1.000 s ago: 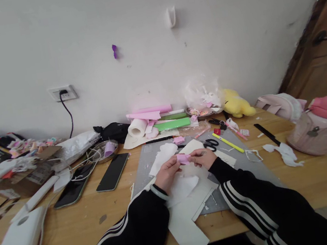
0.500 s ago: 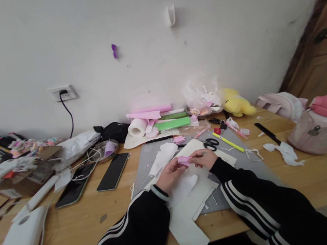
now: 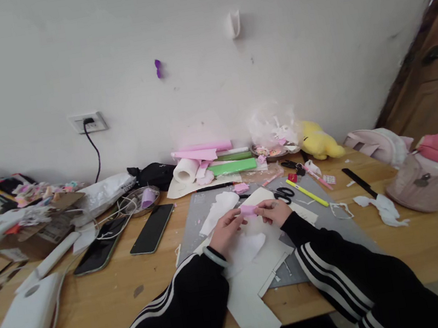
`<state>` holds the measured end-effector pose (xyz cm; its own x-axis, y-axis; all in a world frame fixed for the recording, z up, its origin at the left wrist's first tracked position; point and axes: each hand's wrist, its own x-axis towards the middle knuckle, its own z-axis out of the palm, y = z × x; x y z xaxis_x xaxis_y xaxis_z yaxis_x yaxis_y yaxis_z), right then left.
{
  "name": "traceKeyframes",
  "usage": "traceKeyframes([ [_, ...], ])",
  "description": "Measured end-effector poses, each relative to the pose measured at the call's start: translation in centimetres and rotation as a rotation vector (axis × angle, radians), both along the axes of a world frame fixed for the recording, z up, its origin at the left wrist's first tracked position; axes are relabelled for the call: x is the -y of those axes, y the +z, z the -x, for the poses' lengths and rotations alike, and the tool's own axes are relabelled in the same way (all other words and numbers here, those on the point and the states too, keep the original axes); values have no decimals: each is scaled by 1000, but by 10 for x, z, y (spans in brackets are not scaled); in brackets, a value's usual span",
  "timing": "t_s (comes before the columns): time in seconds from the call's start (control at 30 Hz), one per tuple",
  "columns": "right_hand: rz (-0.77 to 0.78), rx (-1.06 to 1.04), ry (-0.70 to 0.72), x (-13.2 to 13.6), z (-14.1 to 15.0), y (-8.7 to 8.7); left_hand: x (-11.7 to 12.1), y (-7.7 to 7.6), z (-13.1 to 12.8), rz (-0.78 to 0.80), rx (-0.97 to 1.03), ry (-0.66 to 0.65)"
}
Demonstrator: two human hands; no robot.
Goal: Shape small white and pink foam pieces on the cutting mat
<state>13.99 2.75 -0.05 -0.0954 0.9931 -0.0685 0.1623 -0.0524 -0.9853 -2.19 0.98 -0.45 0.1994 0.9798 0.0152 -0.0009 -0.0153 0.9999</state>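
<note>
A small pink piece of paper (image 3: pixel 248 211) is held up between my two hands, over the white sheets. My left hand (image 3: pixel 226 232) has its fingertips pinched at the paper's left edge. On the opposite edge, the thumb and fingers of my right hand (image 3: pixel 274 213) grip it. Below lies a large cut white card (image 3: pixel 252 305) with a notched edge, and a loose white paper (image 3: pixel 249 250) rests on it. Black-handled scissors (image 3: pixel 284 194) lie just beyond my right hand, their blades partly hidden.
A grey cutting mat (image 3: pixel 334 240) lies under the papers. Pink and green rolls (image 3: pixel 231 167) and a paper roll (image 3: pixel 186 171) stand at the back. Two phones (image 3: pixel 152 230) lie to the left. A yellow marker (image 3: pixel 307 193), a black-handled knife (image 3: pixel 359 182) and a pink bag (image 3: pixel 426 186) are on the right.
The pink paper now shows a flatter, wider face between my hands. My left fingers have drawn slightly back to its edge. The view has shifted a little.
</note>
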Motion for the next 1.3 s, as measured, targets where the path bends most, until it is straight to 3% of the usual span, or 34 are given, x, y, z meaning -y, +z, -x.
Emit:
traceKeyframes([
  [0.27,2,1,-10,-1,-2,1,-3,-1,4,-72,-5,85],
  [0.43,2,0,9,2,1,0,-3,-4,1,-115,-66,-25],
  [0.57,-19,0,36,2,2,0,0,-1,0,-269,-139,-85],
  [0.63,-38,2,2,1,0,2,0,3,3,-355,-202,3],
  [0.73,-70,46,-96,-3,-6,4,-1,11,14,-472,-402,256],
  [0.83,-128,176,-183,-9,-14,2,-7,15,30,-482,-624,469],
  [0.9,-189,293,-222,-13,-18,-3,-12,14,37,-406,-765,492],
  [1.03,-240,543,-225,-18,-23,-12,-16,7,40,-268,-968,418],
  [1.13,-268,618,-211,-18,-24,-13,-16,6,39,-249,-930,392],
  [1.3,-386,743,-297,-19,-34,-6,-18,11,40,-184,-590,479],
])
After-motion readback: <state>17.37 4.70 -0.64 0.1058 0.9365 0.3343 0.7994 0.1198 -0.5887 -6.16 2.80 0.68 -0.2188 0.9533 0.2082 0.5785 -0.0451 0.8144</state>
